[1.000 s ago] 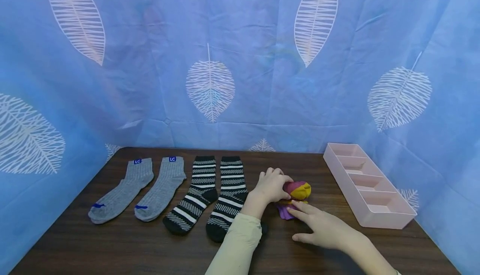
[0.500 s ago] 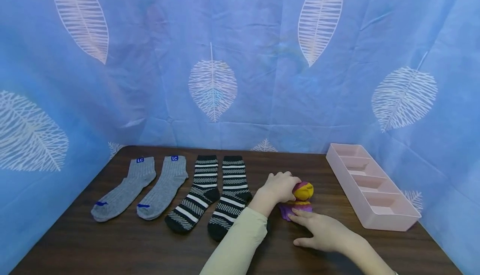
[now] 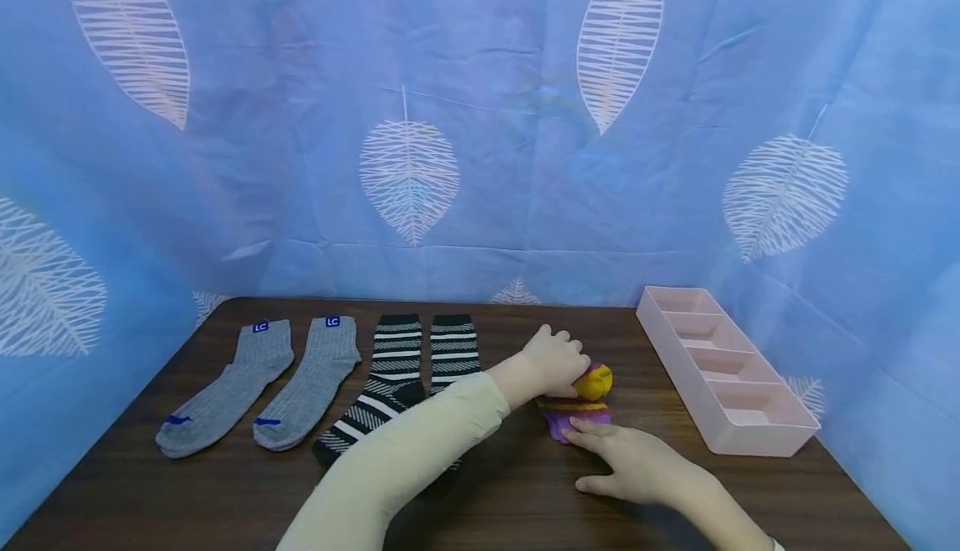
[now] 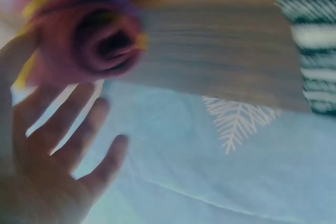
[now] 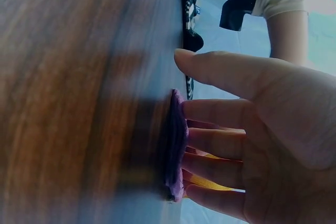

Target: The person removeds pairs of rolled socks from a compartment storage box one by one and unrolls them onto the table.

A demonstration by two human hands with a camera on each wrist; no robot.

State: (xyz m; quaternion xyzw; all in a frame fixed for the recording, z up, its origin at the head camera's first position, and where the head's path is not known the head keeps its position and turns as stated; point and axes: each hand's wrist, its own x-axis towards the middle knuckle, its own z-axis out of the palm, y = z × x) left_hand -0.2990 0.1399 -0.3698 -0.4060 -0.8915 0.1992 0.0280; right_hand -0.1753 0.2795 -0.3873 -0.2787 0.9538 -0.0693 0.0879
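A rolled sock [image 3: 595,382], yellow, maroon and purple, lies right of the table's middle. In the head view my left hand [image 3: 555,363] grips the roll from behind and the left. The left wrist view shows the spiral end of the rolled sock [image 4: 107,45], blurred, between thumb and fingers of my left hand [image 4: 58,156]. The flat purple cuff [image 3: 566,424] points toward me. My right hand [image 3: 637,461] presses on the cuff with its fingers straight. Seen side-on in the right wrist view, the cuff [image 5: 177,150] lies under the fingertips of my right hand [image 5: 283,129].
A pink divided box [image 3: 731,376] stands at the right. Two grey socks [image 3: 228,388] lie flat at the left. Beside them are two black-and-white striped socks [image 3: 397,359], partly covered by my left sleeve [image 3: 412,451]. A blue leaf-patterned cloth [image 3: 480,159] hangs behind the table.
My left forearm has swung outward to the left, now covering more of the striped socks. The left hand has turned on the roll. More of the purple cuff shows; the right hand barely moves.
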